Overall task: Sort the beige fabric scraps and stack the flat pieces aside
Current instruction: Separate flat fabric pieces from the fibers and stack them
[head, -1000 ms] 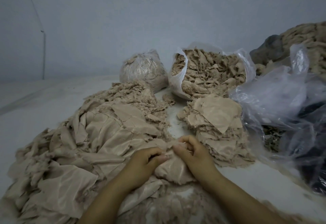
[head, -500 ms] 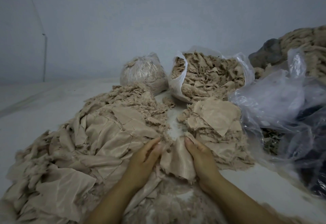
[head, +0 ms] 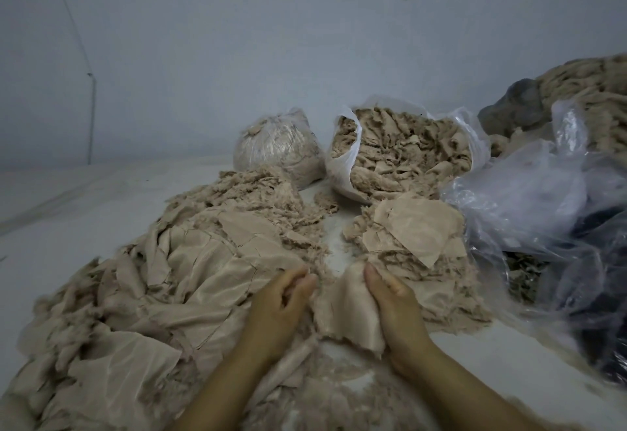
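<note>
Fingers (head: 381, 283) of the right hand (head: 395, 308) grip a beige fabric scrap (head: 349, 315), the left hand's (head: 278, 308) curled fingers pinch its frayed edge, between the scrap heap (head: 163, 288) and flat-piece stack (head: 417, 237).

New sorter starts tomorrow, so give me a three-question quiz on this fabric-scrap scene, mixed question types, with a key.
1. True or false: the open bag at the back is empty.
2. Which hand holds the fabric piece by its edge? A) left hand only B) right hand C) neither
3. Fill in: the stack of flat pieces lies on the person's ____ side, across a bare gap from the large loose pile.

Key: 1 false, it is full of scraps; 2 B; 3 right.
</note>
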Tool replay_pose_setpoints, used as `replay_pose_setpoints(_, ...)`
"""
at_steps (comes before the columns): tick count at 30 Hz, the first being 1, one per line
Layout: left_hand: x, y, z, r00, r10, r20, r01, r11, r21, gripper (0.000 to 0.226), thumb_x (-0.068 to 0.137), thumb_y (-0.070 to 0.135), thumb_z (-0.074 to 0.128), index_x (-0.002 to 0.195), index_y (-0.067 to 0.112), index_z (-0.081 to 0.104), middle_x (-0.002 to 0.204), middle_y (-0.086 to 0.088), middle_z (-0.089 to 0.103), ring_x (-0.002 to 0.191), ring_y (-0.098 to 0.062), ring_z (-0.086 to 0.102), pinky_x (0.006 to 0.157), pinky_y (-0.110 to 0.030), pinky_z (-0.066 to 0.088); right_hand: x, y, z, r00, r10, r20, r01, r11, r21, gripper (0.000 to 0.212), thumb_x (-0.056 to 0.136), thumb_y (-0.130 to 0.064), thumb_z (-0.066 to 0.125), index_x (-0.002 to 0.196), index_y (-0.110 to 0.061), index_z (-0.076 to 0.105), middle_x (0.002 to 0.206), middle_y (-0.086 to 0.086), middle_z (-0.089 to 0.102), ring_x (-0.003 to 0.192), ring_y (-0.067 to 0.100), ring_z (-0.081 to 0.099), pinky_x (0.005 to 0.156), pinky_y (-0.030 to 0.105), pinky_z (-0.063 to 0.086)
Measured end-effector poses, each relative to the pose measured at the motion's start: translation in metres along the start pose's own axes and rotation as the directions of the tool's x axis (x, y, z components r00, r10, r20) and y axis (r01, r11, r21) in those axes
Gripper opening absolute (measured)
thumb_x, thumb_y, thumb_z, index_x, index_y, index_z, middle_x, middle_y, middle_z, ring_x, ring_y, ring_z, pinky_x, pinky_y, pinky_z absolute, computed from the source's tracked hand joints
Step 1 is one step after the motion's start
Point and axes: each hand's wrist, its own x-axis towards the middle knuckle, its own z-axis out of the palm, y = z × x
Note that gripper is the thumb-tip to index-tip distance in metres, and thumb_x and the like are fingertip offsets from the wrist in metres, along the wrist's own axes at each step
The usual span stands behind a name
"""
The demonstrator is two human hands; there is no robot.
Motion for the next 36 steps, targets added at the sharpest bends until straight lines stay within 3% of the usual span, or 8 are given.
replay_pose_setpoints(3,0.003,0.016,0.017,0.977,-0.081,0.196,0.090,0.995,-0.039,0.065,0.067,0.067,0.066,0.122,0.037,0.051,0.109,0.021,0.059,0.097,0.006,0.059,0.080,-0.014,0.049,-0.009,0.000,0.008,0.992,-0.049,0.116,0.054,0.998,-0.037,0.036,0.088,-0.044,0.049,0.089,-0.018,0.074,0.089,0.007,0.075,0.083,0.020,0.071,0.069,0.026,0.057)
replay_pose_setpoints(6,0.005,0.021,0.035,0.987,-0.147,0.067,0.155,0.978,-0.138,0.017,0.090,0.029,0.060,0.084,0.014,0.064,0.075,-0.001,0.065,0.067,-0.016,0.062,0.056,-0.022,0.050,-0.008,-0.001,0.003,0.993,-0.117,0.031,0.121,0.957,-0.262,0.050,0.085,-0.058,0.034,0.084,-0.021,0.068,0.079,0.003,0.069,0.074,0.004,0.065,0.067,0.021,0.050)
replay_pose_setpoints(10,0.012,0.015,0.020,0.931,-0.365,0.017,0.337,0.839,-0.427,0.027,0.097,0.024,0.051,0.081,0.007,0.065,0.067,-0.010,0.064,0.053,-0.020,0.058,0.044,-0.021,0.042,-0.002,-0.004,-0.004,0.991,-0.089,0.099,0.124,0.886,-0.447,0.029,0.099,-0.040,0.041,0.086,-0.029,0.065,0.085,-0.014,0.064,0.076,-0.012,0.055,0.062,0.005,0.039)
replay_pose_setpoints(14,0.011,0.014,0.008,0.903,-0.421,0.088,0.394,0.727,-0.562,0.026,0.089,0.016,0.060,0.064,0.011,0.067,0.063,-0.010,0.064,0.052,-0.019,0.062,0.045,-0.022,0.046,-0.002,-0.008,0.003,0.983,-0.033,0.181,0.081,0.961,-0.265,0.009,0.091,-0.026,0.061,0.094,-0.031,0.069,0.077,-0.019,0.069,0.067,-0.002,0.063,0.058,0.009,0.044)
replay_pose_setpoints(18,0.011,0.006,-0.012,0.855,-0.505,0.119,0.463,0.641,-0.612,0.012,0.088,0.015,0.061,0.087,0.004,0.066,0.069,-0.013,0.067,0.058,-0.026,0.064,0.048,-0.027,0.049,0.003,-0.022,-0.009,0.998,-0.006,0.055,0.010,0.997,-0.079,0.014,0.092,-0.023,0.061,0.105,-0.022,0.066,0.051,-0.010,0.054,0.033,0.009,0.033,0.035,0.018,0.028)
replay_pose_setpoints(25,-0.003,0.017,0.015,0.906,-0.324,0.273,0.409,0.840,-0.358,0.038,0.078,0.034,0.067,0.085,-0.003,0.072,0.082,-0.022,0.069,0.072,-0.025,0.064,0.065,-0.030,0.050,-0.013,0.001,0.006,0.940,0.025,0.340,0.166,0.839,-0.518,0.030,0.074,-0.053,0.072,0.091,-0.034,0.057,0.079,-0.017,0.060,0.071,-0.004,0.054,0.062,0.011,0.042)
replay_pose_setpoints(32,-0.002,0.013,0.005,0.905,-0.285,0.317,0.414,0.765,-0.494,0.025,0.078,0.033,0.062,0.074,0.013,0.075,0.073,-0.012,0.070,0.062,-0.021,0.065,0.054,-0.026,0.051,0.001,-0.007,-0.009,1.000,-0.029,-0.011,0.027,0.991,-0.128,0.022,0.095,-0.023,0.056,0.077,-0.009,0.055,0.050,-0.001,0.051,0.039,0.007,0.038,0.038,0.018,0.031)
replay_pose_setpoints(36,-0.003,0.014,0.012,0.918,-0.219,0.330,0.366,0.788,-0.495,0.033,0.082,0.034,0.061,0.090,0.004,0.073,0.090,-0.024,0.070,0.077,-0.031,0.067,0.066,-0.032,0.056,-0.008,0.001,0.001,0.981,0.090,0.172,-0.057,0.980,-0.190,0.033,0.092,-0.045,0.056,0.087,-0.013,0.062,0.067,-0.004,0.062,0.059,0.010,0.057,0.053,0.023,0.046)
